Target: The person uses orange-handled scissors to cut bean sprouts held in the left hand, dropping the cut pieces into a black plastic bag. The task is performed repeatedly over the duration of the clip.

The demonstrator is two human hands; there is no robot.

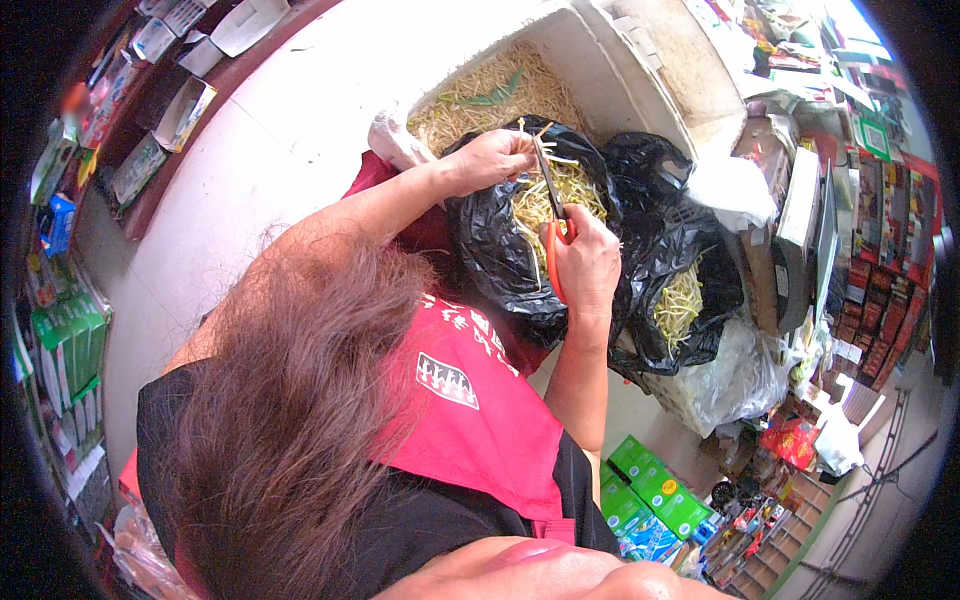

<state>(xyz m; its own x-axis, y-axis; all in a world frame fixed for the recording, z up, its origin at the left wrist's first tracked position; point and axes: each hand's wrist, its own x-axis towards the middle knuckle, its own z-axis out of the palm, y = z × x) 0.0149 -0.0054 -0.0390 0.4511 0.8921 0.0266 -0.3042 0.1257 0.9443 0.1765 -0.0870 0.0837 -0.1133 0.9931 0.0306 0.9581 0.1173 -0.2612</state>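
My left hand (495, 159) pinches a few bean sprouts (541, 133) above a black plastic bag (487, 259). In my right hand (589, 251) are scissors with orange handles (555, 255), their blades pointing up at the sprouts near my left fingers. Loose bean sprouts (525, 202) fill the bag's mouth below both hands. Beyond my hands, a white foam box (600, 82) holds many more sprouts with a green leaf (495, 94) lying on them. To the right, a second black bag (645, 337) holds a smaller heap of sprouts (679, 304).
A clear plastic bag (739, 379) lies below the second black bag. Green boxes (652, 484) are stacked on the floor at the lower right. Shelves with packaged goods line the left (176, 82) and right (885, 277). A red apron (465, 420) covers my front.
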